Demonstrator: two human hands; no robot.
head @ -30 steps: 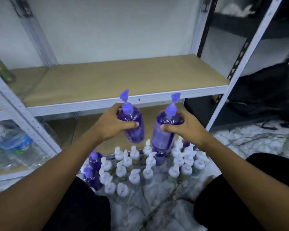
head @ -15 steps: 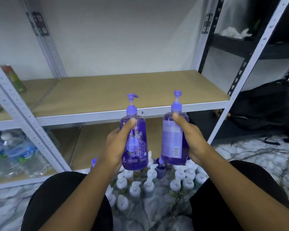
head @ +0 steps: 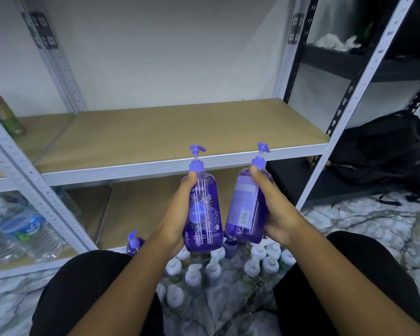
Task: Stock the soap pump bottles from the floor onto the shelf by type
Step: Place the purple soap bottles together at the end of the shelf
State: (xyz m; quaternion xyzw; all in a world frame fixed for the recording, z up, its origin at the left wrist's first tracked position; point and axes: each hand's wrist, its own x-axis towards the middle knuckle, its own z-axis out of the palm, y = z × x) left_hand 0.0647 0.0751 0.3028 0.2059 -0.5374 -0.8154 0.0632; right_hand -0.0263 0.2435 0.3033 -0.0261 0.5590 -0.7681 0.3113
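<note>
The two purple bottles (head: 202, 214) (head: 246, 204) are showing clear, glossy plastic with smooth paper-like labels. The shelf board (head: 155, 132) is looking like matt, unfinished wood, edged by painted metal rails (head: 131, 169). The floor (head: 364, 221) is gleaming like polished veined marble.

Held bottles (head: 202, 212): side by side, apart, before the shelf (head: 170, 132) edge.
Floor bottles (head: 214, 270): clustered below them, between the knees.
Water bottles (head: 22, 229): lower shelf, left.
Backpack (head: 383, 151): floor, right of the rack.
</note>
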